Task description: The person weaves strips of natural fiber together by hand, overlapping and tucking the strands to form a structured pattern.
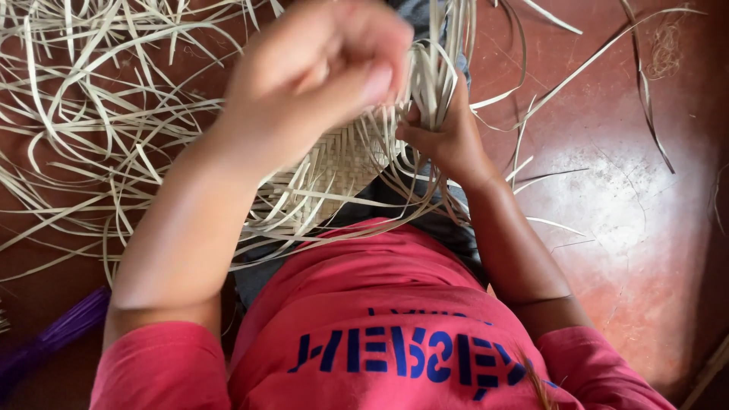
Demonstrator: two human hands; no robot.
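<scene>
A: Woven piece (334, 163): material?
B: Flat pale plant strips, dry, matt, faintly fibrous; plaited into a tight checker surface.
A: Loose strips (99, 114) on floor?
B: Same straw-coloured material, thin, ribbon-like, unfinished edges, no gloss.
A: Floor (623, 212): finish?
B: Hard reddish-brown surface, smooth, polished to a semi-gloss; pale worn patch with fine scratches and hairline cracks where light reflects.
A: Shirt (380, 319)?
B: Soft knitted cloth, red-pink, matt; dark blue print, flat and slightly rubbery in look.
A: Purple bundle (53, 334) at lower left?
B: Thin dyed strands, slight sheen; blurred, exact material not determinable.
A: Grey garment (425, 220) under woven piece?
B: Denim-like cloth, matt, coarse weave.
</scene>
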